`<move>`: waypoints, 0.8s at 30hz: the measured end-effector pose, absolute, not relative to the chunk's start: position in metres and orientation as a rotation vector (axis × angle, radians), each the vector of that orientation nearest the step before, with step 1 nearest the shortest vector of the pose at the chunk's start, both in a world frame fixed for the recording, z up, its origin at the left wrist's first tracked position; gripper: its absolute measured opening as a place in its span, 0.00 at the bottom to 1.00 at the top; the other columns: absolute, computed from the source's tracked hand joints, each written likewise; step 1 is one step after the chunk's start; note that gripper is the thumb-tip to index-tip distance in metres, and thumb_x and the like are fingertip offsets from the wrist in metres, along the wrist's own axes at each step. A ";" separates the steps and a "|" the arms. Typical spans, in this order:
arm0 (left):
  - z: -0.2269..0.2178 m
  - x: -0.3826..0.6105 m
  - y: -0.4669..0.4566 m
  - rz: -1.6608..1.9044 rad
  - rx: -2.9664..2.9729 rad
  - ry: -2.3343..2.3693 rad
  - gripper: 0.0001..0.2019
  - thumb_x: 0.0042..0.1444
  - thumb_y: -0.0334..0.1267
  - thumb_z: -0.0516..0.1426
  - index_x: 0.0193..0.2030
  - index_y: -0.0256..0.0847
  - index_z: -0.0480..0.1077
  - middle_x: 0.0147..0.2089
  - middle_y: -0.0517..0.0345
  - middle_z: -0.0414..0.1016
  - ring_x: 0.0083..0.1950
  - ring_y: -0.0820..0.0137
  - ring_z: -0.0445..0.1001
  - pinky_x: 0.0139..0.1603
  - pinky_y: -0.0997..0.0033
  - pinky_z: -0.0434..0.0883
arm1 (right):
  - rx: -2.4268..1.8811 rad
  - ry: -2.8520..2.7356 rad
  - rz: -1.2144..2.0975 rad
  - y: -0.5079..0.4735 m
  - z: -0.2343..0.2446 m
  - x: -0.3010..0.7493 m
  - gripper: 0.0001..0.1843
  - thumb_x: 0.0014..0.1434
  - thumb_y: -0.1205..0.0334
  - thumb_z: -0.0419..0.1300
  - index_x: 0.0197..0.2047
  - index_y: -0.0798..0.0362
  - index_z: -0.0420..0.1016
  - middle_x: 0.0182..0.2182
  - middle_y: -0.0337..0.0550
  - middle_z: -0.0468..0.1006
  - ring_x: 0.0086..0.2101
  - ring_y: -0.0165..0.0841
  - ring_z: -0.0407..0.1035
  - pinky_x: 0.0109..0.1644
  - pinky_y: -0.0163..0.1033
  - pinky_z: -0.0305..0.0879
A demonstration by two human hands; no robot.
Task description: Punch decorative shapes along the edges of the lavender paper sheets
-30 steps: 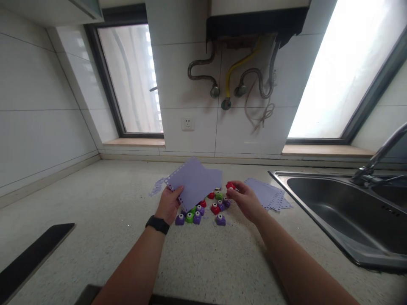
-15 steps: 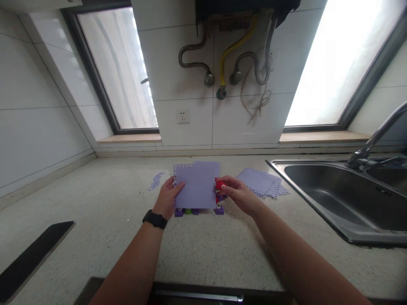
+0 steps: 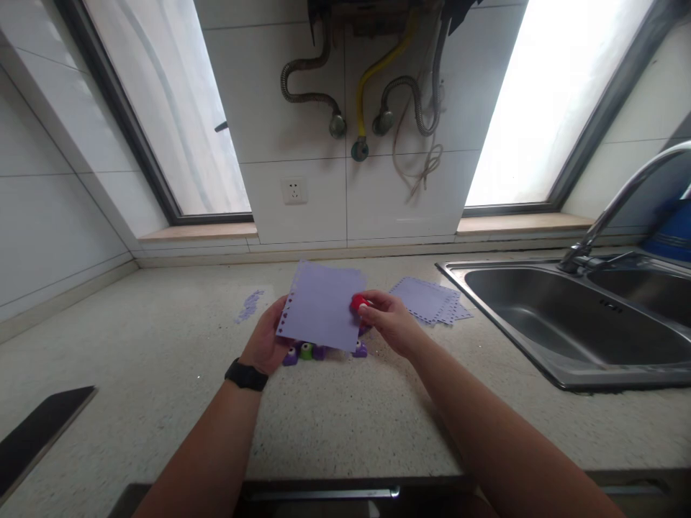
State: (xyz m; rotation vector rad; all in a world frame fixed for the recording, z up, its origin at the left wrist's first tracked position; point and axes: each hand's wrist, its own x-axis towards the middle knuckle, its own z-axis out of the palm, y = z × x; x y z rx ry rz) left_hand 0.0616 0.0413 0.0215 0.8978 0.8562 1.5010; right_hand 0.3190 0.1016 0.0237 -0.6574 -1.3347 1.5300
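Note:
A purple sheet of paper (image 3: 327, 306), with small cut-outs along its left edge, is held tilted above the counter. My left hand (image 3: 268, 338) grips it at the left edge, fingers partly hidden underneath. My right hand (image 3: 389, 320) is closed around a small red craft punch (image 3: 358, 301) at the sheet's right edge. Whether the paper sits inside its slot I cannot tell. Below the sheet stand more craft punches, among them a green punch (image 3: 306, 351) and a purple punch (image 3: 360, 350), partly covered by the paper.
To the right lie several purple sheets (image 3: 424, 298) with punched edges, beside a steel sink (image 3: 507, 309) with a faucet (image 3: 610, 208). Small purple paper cut-outs (image 3: 249, 306) are scattered at the left. A dark flat panel (image 3: 43, 432) lies near the left front edge.
The sheet has turned and tilted, its left edge now slanting, and the left thumb no longer lies on top of it. My right hand keeps the red punch at the right edge. The view has shifted right.

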 end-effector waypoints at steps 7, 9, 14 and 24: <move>0.028 0.075 0.027 1.428 1.000 0.678 0.45 0.33 0.71 0.72 0.55 0.46 0.75 0.57 0.44 0.82 0.57 0.45 0.80 0.44 0.51 0.82 | -0.574 -1.194 1.498 0.092 0.028 0.307 0.21 0.48 0.48 0.78 0.43 0.46 0.82 0.40 0.42 0.83 0.39 0.37 0.78 0.48 0.48 0.78; 0.025 0.082 0.028 1.406 1.036 0.708 0.43 0.32 0.61 0.77 0.55 0.43 0.76 0.56 0.42 0.83 0.54 0.46 0.81 0.43 0.52 0.82 | -0.565 -1.196 1.506 0.089 0.027 0.303 0.22 0.47 0.49 0.79 0.44 0.46 0.82 0.38 0.41 0.83 0.37 0.37 0.78 0.46 0.48 0.78; 0.013 0.094 0.036 1.444 1.073 0.879 0.20 0.51 0.42 0.74 0.49 0.38 0.80 0.44 0.47 0.87 0.35 0.62 0.84 0.34 0.65 0.81 | -0.524 -1.289 1.500 0.082 0.026 0.297 0.22 0.47 0.56 0.79 0.45 0.44 0.81 0.37 0.38 0.83 0.35 0.34 0.78 0.42 0.44 0.77; 0.018 0.092 0.033 1.500 1.031 0.997 0.20 0.52 0.43 0.72 0.48 0.33 0.80 0.36 0.46 0.87 0.28 0.62 0.83 0.23 0.68 0.78 | -0.443 -1.407 1.425 0.072 0.039 0.300 0.21 0.50 0.60 0.78 0.47 0.42 0.81 0.39 0.38 0.82 0.38 0.34 0.78 0.43 0.43 0.78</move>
